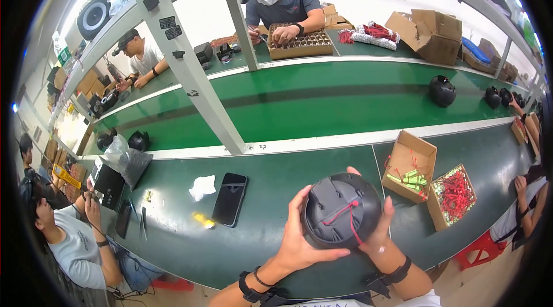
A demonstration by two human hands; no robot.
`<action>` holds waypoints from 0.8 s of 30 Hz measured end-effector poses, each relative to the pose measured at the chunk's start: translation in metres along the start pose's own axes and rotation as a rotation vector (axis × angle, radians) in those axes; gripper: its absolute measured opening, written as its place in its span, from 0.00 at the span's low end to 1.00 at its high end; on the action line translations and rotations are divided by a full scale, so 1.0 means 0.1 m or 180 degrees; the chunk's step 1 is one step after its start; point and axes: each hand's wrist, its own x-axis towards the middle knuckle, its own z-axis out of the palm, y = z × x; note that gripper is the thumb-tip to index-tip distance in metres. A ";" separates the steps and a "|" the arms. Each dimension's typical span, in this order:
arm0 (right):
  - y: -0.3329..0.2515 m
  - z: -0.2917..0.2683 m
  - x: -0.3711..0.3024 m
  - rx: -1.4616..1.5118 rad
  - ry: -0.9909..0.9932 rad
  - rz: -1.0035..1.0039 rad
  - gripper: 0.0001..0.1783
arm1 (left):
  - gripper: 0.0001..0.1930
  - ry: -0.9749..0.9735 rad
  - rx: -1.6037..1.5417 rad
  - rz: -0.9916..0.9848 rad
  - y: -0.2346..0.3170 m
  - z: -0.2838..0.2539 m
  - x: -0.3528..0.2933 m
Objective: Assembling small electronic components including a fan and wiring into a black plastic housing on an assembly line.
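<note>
Between my two hands I hold a round black plastic housing (322, 215) above the near bench, its inner side facing up. A thin red wire with a small red plug (353, 204) lies across it and hangs over the near rim. My left hand (299, 243) wraps the left side, thumb along the lower edge. My right hand (377, 235) grips the right side, fingers partly hidden behind the housing. Right of it stand a cardboard box (429, 160) with green cells and a shallow box (440, 215) full of red-wired connectors.
A black phone (230, 199), a white tissue (202, 188) and a yellow wrapper (203, 220) lie left of my hands. Tweezers (143, 223) lie farther left. Beyond a white rail runs a green conveyor belt (311, 102) carrying black housings (442, 91). Several co-workers sit around.
</note>
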 end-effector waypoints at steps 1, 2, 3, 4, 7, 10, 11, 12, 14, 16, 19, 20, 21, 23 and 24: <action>0.08 -0.03 0.03 -0.0189 0.0031 -0.0144 0.61 | 0.75 0.0014 -0.0001 -0.0010 0.00 -0.02 -0.01; 0.09 -0.04 0.04 -0.0194 0.0030 -0.0147 0.61 | 0.74 0.0050 -0.0015 -0.0038 0.00 -0.05 0.02; 0.08 -0.05 0.06 -0.0609 0.0143 -0.0358 0.60 | 0.74 0.0083 -0.0030 -0.0066 0.02 -0.08 0.04; 0.06 -0.04 0.07 -0.1023 0.0258 -0.0571 0.58 | 0.74 0.0077 -0.0035 -0.0059 0.04 -0.11 0.05; 0.07 -0.16 0.13 -0.0717 0.0276 -0.0463 0.51 | 0.72 -0.0142 0.1116 0.0086 0.12 -0.11 0.08; 0.11 -0.19 0.13 -0.0271 0.0361 -0.0208 0.47 | 0.70 -0.0115 0.1520 0.0242 0.22 0.01 0.08; 0.12 -0.22 0.14 -0.0082 0.0390 -0.0163 0.46 | 0.71 0.0008 0.1480 0.0242 0.19 0.05 0.06; 0.11 -0.24 0.14 0.0106 0.0417 -0.0120 0.46 | 0.72 0.0130 0.1439 0.0244 0.15 0.09 0.04; 0.07 -0.23 0.12 0.0153 0.0538 -0.0168 0.46 | 0.73 0.0136 0.1384 0.0402 0.10 0.16 0.04; 0.03 -0.23 0.08 0.0459 0.0552 0.0095 0.46 | 0.74 0.0131 0.1326 0.0568 0.12 0.18 0.03; 0.08 -0.32 0.10 0.0320 0.0755 0.0006 0.44 | 0.76 -0.0028 0.2108 0.0649 0.20 0.16 0.07; 0.09 -0.28 0.10 0.0298 0.0803 0.0015 0.44 | 0.76 -0.0044 0.2096 0.0705 0.22 0.13 0.07; 0.06 -0.23 0.10 0.0216 0.0860 -0.0013 0.44 | 0.75 -0.0128 0.2335 0.0593 0.28 0.11 0.07; 0.01 -0.22 0.09 0.0127 0.0920 -0.0101 0.43 | 0.72 -0.0307 0.2528 0.0368 0.36 0.12 0.10; 0.01 -0.26 0.09 -0.0046 0.0965 -0.0238 0.43 | 0.72 -0.0335 0.2512 0.0425 0.35 0.12 0.15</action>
